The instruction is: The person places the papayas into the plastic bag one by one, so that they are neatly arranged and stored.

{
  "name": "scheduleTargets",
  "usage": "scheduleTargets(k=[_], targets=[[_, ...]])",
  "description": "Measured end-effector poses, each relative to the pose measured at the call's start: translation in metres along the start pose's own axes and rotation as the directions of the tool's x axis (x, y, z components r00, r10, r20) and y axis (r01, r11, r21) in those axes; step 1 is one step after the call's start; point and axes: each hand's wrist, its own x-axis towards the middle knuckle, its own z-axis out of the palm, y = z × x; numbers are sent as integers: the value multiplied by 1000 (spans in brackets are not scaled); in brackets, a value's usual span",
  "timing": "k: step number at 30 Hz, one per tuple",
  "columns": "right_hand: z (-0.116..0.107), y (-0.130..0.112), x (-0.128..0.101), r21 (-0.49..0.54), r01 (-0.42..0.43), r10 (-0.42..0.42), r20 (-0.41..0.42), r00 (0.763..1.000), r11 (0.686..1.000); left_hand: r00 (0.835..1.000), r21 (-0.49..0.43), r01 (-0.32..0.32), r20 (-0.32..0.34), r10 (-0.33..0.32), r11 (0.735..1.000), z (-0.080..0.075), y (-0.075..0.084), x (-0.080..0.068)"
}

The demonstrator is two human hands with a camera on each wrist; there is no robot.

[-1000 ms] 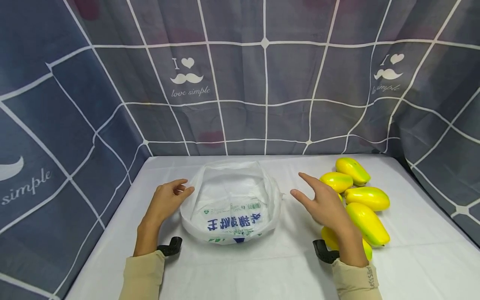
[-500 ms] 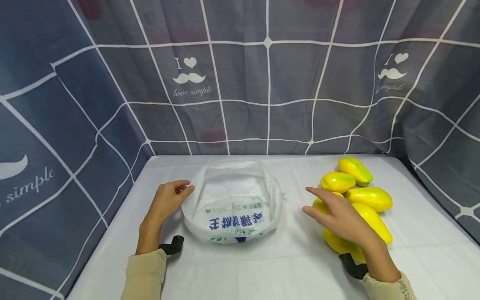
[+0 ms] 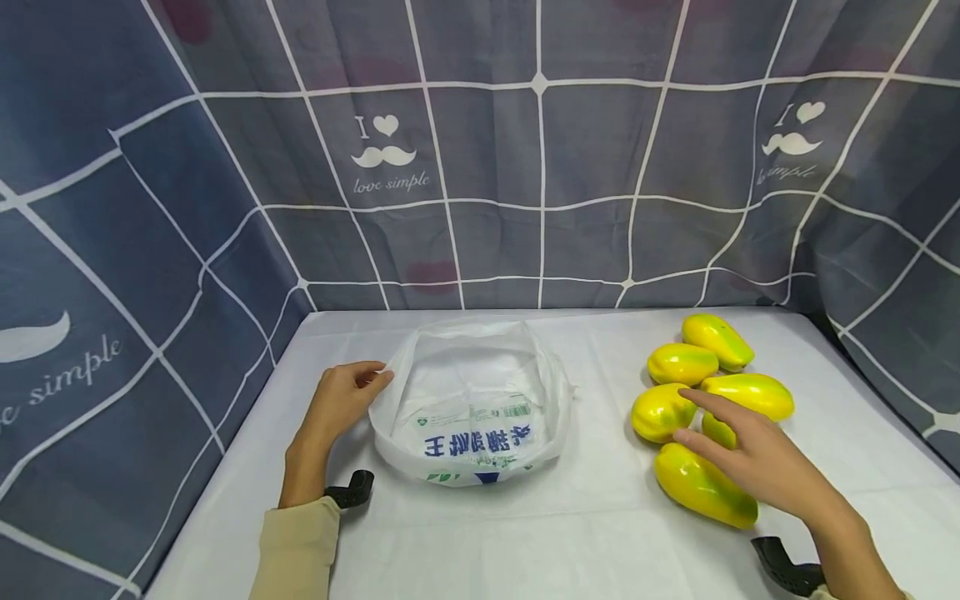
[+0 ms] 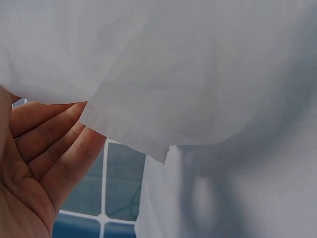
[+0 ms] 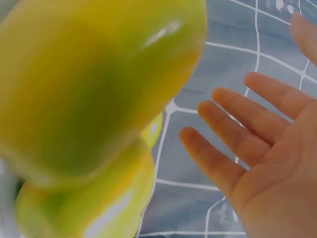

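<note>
A white plastic bag (image 3: 472, 421) with blue print lies open, mouth up, on the white table (image 3: 592, 533). My left hand (image 3: 381, 375) holds the bag's left rim, thumb above and fingers below. In the left wrist view the bag's edge (image 4: 129, 129) lies over my fingers (image 4: 54, 148). Several yellow-green mangoes lie in a cluster at the right. My right hand (image 3: 693, 415) hovers open, fingers spread, over the near mango (image 3: 701, 492) and the one beside it (image 3: 656, 412). In the right wrist view a mango (image 5: 94, 84) fills the left side, with my right hand's palm (image 5: 262, 163) a little apart from it.
A dark grid-patterned curtain (image 3: 540, 192) walls the table at the back and both sides. More mangoes (image 3: 717, 340) lie towards the back right corner. Bare tablecloth shows between the bag and the fruit.
My right hand has moved right, away from the bag, and now sits over the mangoes. The left hand has stayed at the bag's rim.
</note>
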Motion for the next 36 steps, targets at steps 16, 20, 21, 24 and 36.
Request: scheduleTargets(k=[16,20,21,24,36], targets=[[10,19,-28,-54,-57,60,49,997,997,1000,-25,20,2,-20,999,-2,2,-1],[14,22,-30,-36,-63,66,74,995,997,1000,-27,29,1,-29,999,-2,2,-1],[14,23,-30,-27,-59,61,81,995,998,999,-28,32,1,-32,999,-2,2,-1],[18,26,-32,-43,-39,42,80,996,998,999,-29,37,5,-37,999,-1,1,0],[23,31,-33,-67,4,1,65,998,998,999,-14,41,7,-41,999,-2,2,-1]])
